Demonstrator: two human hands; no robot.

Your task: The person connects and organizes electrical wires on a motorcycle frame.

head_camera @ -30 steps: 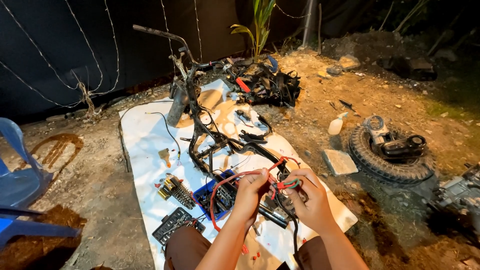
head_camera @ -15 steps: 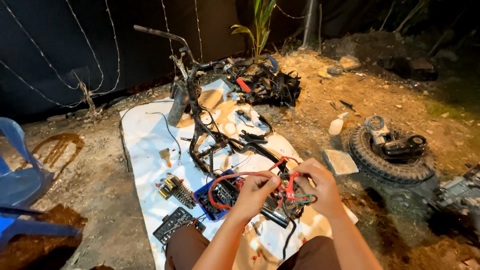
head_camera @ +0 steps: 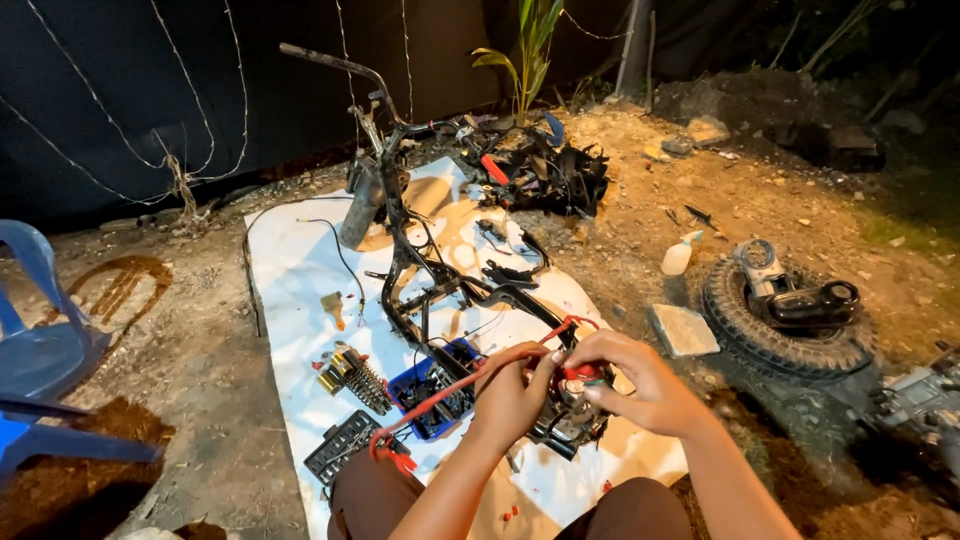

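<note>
Both my hands meet over a bundle of red wires with a small connector (head_camera: 578, 372). My left hand (head_camera: 512, 398) pinches the red cable (head_camera: 450, 390), which loops down to the left toward my knee. My right hand (head_camera: 640, 380) grips the red connector end from the right. Under them lies a dark engine part (head_camera: 565, 430) on a white sheet (head_camera: 290, 270). A stripped black scooter frame (head_camera: 420, 260) with handlebars stands just beyond my hands.
A blue tray of parts (head_camera: 425, 385), a coil spring (head_camera: 362, 378) and a black socket set (head_camera: 340, 448) lie left of my hands. A tyre with a headlight (head_camera: 785, 310), a flat stone (head_camera: 682, 328), a white bottle (head_camera: 678, 256) sit right. Blue chair (head_camera: 40, 350) at left.
My hands have drawn closer together and lifted slightly, bringing the red wire's connector between them; the red loop now stretches straighter down to the left.
</note>
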